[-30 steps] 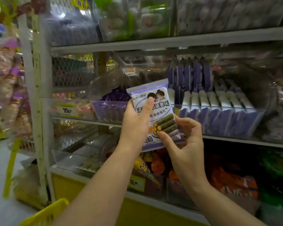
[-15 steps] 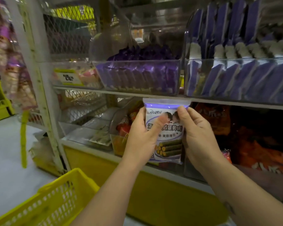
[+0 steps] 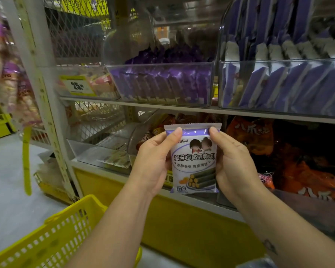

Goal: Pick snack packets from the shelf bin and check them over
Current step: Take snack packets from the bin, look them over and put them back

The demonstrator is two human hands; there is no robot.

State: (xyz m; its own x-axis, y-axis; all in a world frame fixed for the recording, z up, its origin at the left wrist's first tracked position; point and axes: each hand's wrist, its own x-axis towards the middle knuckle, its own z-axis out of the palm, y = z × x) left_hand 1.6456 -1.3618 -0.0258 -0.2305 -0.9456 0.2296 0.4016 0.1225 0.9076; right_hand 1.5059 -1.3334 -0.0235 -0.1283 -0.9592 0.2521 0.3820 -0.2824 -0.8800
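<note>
A white and purple snack packet (image 3: 193, 161) with seaweed rolls printed on it stands upright, front toward me, in front of the lower shelf. My left hand (image 3: 155, 161) grips its left edge, thumb on the top corner. My right hand (image 3: 234, 163) grips its right edge the same way. Above, a clear shelf bin (image 3: 278, 84) at the upper right holds several matching purple and white packets standing in rows.
A second clear bin (image 3: 162, 84) of dark purple packets sits left of it. Orange snack bags (image 3: 298, 171) fill the lower shelf on the right. A yellow basket (image 3: 52, 238) stands at the lower left by the shelf post (image 3: 37, 84). A price tag (image 3: 77, 86) hangs at the left.
Both hands have lowered the packet from the bin's level to the lower shelf's level. My right hand moved from under the packet to its right edge. The view dropped and the basket came in.
</note>
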